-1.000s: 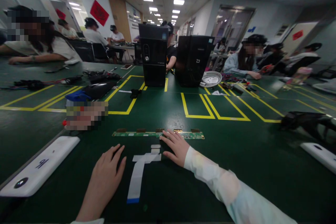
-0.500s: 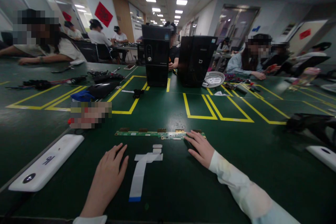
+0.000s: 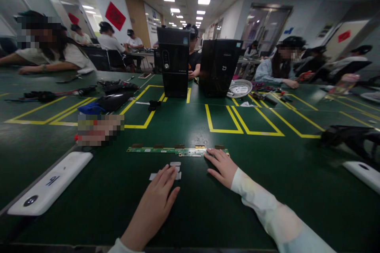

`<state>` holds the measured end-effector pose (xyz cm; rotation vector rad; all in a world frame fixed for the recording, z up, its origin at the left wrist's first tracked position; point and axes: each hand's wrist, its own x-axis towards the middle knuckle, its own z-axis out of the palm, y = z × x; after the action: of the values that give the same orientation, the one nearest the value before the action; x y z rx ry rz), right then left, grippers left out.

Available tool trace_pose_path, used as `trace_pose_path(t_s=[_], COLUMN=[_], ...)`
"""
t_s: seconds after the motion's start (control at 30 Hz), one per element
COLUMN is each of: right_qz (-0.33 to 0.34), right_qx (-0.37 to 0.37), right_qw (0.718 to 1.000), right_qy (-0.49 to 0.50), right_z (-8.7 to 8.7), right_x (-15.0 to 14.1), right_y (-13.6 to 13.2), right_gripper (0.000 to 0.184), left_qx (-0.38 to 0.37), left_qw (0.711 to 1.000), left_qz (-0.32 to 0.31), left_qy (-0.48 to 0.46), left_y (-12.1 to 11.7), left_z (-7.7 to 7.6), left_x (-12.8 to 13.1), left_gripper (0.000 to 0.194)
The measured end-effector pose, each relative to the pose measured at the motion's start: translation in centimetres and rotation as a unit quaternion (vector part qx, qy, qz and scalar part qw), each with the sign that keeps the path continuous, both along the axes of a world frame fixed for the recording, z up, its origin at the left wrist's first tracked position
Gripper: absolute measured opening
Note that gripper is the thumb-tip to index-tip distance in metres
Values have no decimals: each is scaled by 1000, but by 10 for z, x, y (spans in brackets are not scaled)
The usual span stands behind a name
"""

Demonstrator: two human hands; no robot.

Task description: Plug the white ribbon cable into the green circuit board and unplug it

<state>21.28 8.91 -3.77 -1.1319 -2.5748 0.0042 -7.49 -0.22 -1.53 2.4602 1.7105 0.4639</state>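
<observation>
The left hand (image 3: 158,197) lies palm down over a white ribbon cable (image 3: 153,176), nearer the wearer than the circuit board; its fingers are straight and close together, its thumb apart, gripping nothing. It hides much of the cable, and whether its palm presses on it I cannot tell. The right hand (image 3: 224,168) is at the right end of the circuit board (image 3: 160,150), fingers a little spread and thumb held away, the fingertips on or just over its edge. The board, long and narrow and green, lies crosswise on the dark green table (image 3: 267,174), with brownish tabs (image 3: 158,146) along its far edge. To the left of the board and nearer the wearer is a white device (image 3: 52,184). Beyond the board, yellow tape (image 3: 225,131) marks out shapes on the tabletop. Farther behind it stand two black computer towers, one left (image 3: 174,65) and one right (image 3: 218,69), with a white basket (image 3: 241,88) beside the right one. A person in a light blue sleeve (image 3: 265,72) sits far beyond the board, to its right.
</observation>
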Motion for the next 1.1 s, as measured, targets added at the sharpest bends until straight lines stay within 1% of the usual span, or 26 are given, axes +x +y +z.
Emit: trace_pose_path(t_s=[0.2,0.33,0.43,0.53,0.73,0.97,1.1], right_qz=[1,-5,-5,-5,-7,-7,-12], right_qx=[-9,-1,1,-4,-6,-14,-16], right_qw=[1000,1000,1000,1000,1000,1000,1000], right_qy=[1,2,3,2,2,3,8], right_z=[0,-1,-3,-4,-2,-2,1], right_x=[-1,-1,-1,-1,-1,-2,-3], right_y=[0,0,0,1,1,0,0], right_gripper=[50,51,52,52,53,53,54], left_qx=[6,3,9,20,15,26,25], left_qw=[1000,1000,999,998,997,998,997], left_qz=[-2,-24,-45,-62,-63,-62,-71], left_qy=[16,11,6,10,31,16,11], left_y=[0,1,6,14,20,21,22], left_z=[3,9,12,12,9,2,5], left_x=[20,43,63,76,81,80,77], left_gripper=[51,51,50,50,51,52,51])
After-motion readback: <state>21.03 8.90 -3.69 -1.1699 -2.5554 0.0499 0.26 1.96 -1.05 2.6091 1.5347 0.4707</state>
